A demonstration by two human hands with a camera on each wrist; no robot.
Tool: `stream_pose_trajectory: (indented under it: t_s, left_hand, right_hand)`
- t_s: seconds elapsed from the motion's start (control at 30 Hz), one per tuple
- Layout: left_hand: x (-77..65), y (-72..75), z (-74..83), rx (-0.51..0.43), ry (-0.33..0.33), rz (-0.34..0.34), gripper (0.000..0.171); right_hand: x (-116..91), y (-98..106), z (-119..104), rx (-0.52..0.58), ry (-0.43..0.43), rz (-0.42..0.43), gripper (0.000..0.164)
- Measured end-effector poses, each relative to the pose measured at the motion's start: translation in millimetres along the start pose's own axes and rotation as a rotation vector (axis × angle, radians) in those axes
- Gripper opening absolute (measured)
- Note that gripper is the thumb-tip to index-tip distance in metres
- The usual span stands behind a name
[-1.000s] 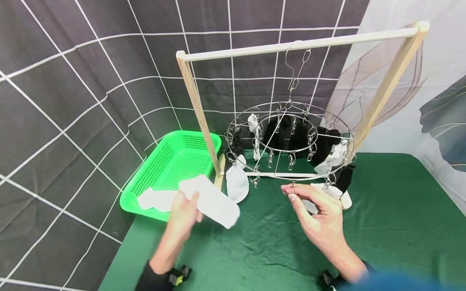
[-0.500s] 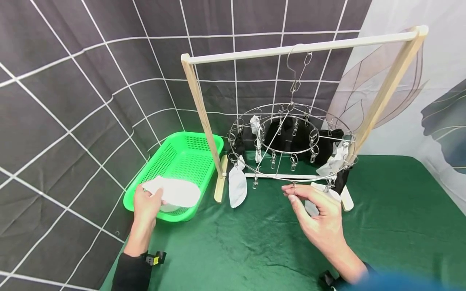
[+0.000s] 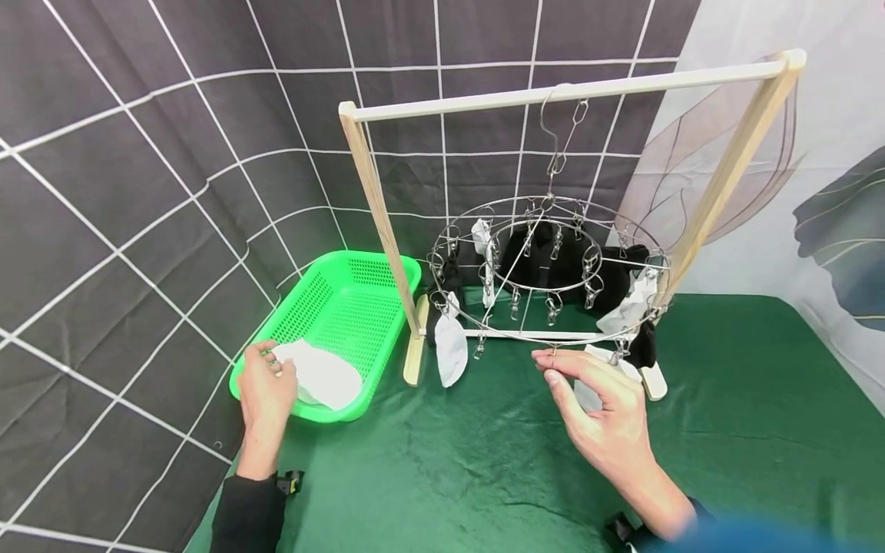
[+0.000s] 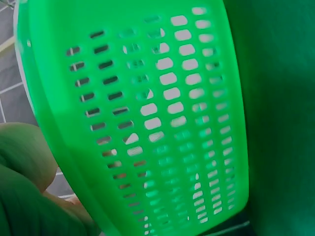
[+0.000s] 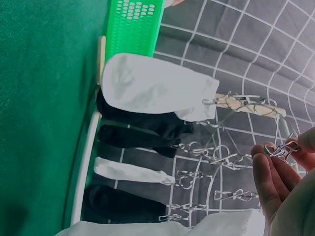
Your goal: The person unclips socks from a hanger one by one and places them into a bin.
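In the head view my left hand (image 3: 266, 388) is at the near left rim of the green basket (image 3: 380, 346), its curled fingers pinching the end of a white sock (image 3: 328, 376). The sock lies spread inside the basket. The left wrist view shows mostly the basket's slotted wall (image 4: 147, 118), with part of the left hand (image 4: 29, 177) behind its rim. My right hand (image 3: 611, 418) is raised at the front of the round wire hanger (image 3: 525, 336). Its thumb and fingers pinch a metal clip (image 5: 281, 150), seen best in the right wrist view.
The hanger hangs by a hook from a wooden frame (image 3: 484, 105). White socks (image 5: 157, 86) and black socks (image 5: 130, 201) hang from its clips; several other clips dangle bare. A green cloth (image 3: 442, 476) covers the table.
My left hand has moved left and down to the basket with the white sock, which now lies inside. The right hand stays at the hanger's front clip.
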State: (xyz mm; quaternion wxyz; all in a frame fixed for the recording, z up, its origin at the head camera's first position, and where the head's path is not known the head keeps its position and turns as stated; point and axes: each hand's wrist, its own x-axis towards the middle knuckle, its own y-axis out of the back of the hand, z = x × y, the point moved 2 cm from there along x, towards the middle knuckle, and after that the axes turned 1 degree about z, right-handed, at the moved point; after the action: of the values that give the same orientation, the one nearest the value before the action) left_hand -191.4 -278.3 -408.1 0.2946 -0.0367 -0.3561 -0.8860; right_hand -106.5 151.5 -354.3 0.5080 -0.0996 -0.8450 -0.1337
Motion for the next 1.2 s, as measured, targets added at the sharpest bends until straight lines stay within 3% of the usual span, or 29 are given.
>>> stream_pose_trajectory:
  t_s: [0.17, 0.27, 0.37, 0.43, 0.6, 0.67, 0.77, 0.9, 1.2]
  left_hand:
    - [-4.6, -5.1, 3.1, 0.070, -0.217, 0.160, 0.031]
    - [-15.6, -10.5, 19.9, 0.073, -0.370, 0.178, 0.028]
    - [-36.7, -17.1, 53.0, 0.007, -0.546, 0.121, 0.026]
    - [-55.7, -22.1, 82.7, -0.089, -0.689, 0.074, 0.024]
    - [-103.0, -30.7, 163.1, -0.348, -1.111, -0.002, 0.025]
    - [-116.3, -33.1, 189.3, -0.394, -1.268, -0.016, 0.026]
    - [-129.5, -38.5, 216.3, -0.411, -1.428, -0.027, 0.026]
    - [-135.9, -50.0, 229.7, -0.383, -1.510, -0.052, 0.029]
    - [-131.2, -68.1, 224.4, -0.339, -1.423, -0.068, 0.029]
  right_hand:
    - [-1, 0, 1, -0.029, 0.018, -0.013, 0.024]
    - [3, -2, -4, -0.045, 0.037, -0.021, 0.025]
    - [8, -4, -12, -0.062, 0.053, -0.032, 0.025]
    - [11, -6, -16, -0.079, 0.064, -0.040, 0.025]
    - [12, -9, -21, -0.108, 0.092, -0.053, 0.022]
    - [11, -11, -22, -0.115, 0.106, -0.060, 0.023]
    - [11, -14, -23, -0.122, 0.127, -0.077, 0.026]
    - [10, -16, -23, -0.131, 0.133, -0.108, 0.030]
    - [8, -15, -21, -0.187, 0.124, -0.150, 0.033]
